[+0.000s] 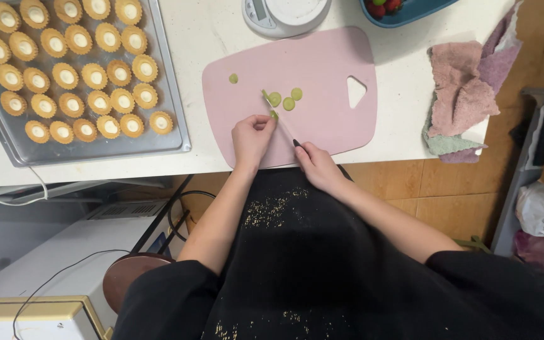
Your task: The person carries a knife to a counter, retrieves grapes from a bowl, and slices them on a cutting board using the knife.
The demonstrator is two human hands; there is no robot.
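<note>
A pink cutting board (pixel 322 69) lies on the white counter. My left hand (pixel 251 140) pinches a small green fruit piece (pixel 274 115) down on the board. My right hand (pixel 317 166) grips a knife (pixel 279 117) by its dark handle, and the blade runs up-left to the fruit between my fingertips. Three round green slices (pixel 286 99) lie just beyond the blade tip, and one more slice (pixel 233 78) sits apart to the upper left.
A metal baking tray (pixel 174 119) at left holds several filled tart shells. A white kitchen scale (pixel 284 14) and a blue bowl (pixel 410 12) of berries stand behind the board. Folded cloths (pixel 464 94) lie at right near the counter edge.
</note>
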